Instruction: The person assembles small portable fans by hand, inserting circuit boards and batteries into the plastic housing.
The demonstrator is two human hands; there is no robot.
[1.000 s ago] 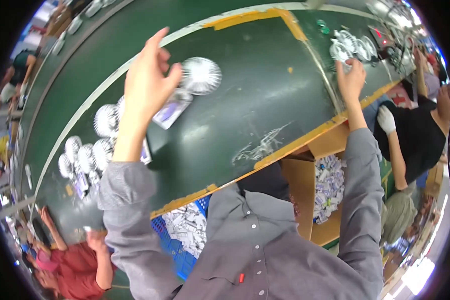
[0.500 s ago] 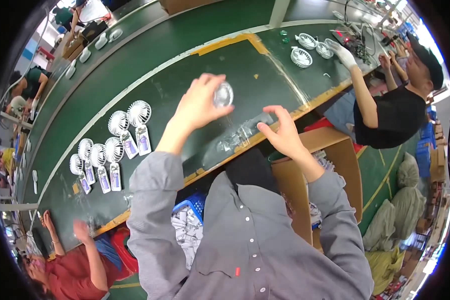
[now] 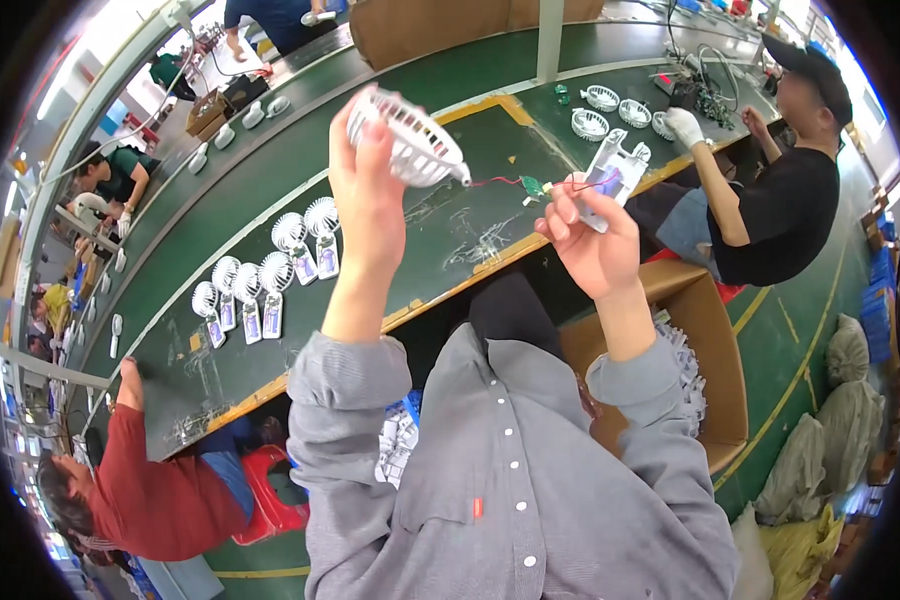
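Observation:
My left hand (image 3: 368, 205), raised above the green bench, grips a white fan head (image 3: 407, 137) with a slatted round cage by its rim. Thin red wire runs from it to a small green circuit board (image 3: 533, 187) hanging in the gap between my hands. My right hand (image 3: 602, 245) is closed on a white fan handle shell (image 3: 618, 165), with its fingertips also close to the wires. The shell is tilted, and my fingers hide its lower part. Left of my left arm, several white handheld fans (image 3: 260, 290) lie in a slanting group on the bench.
At the right, a gloved person sits by several round fan cages (image 3: 590, 125). A cardboard box (image 3: 720, 400) of white parts stands below the bench edge beside my right arm. A person in a red shirt (image 3: 160, 480) sits at the lower left. An upright post (image 3: 550, 40) rises behind the bench.
My left hand has risen with the fan head, which now shows its slatted side. My right hand, open and low before, has lifted and now holds the handle shell. The view has shifted.

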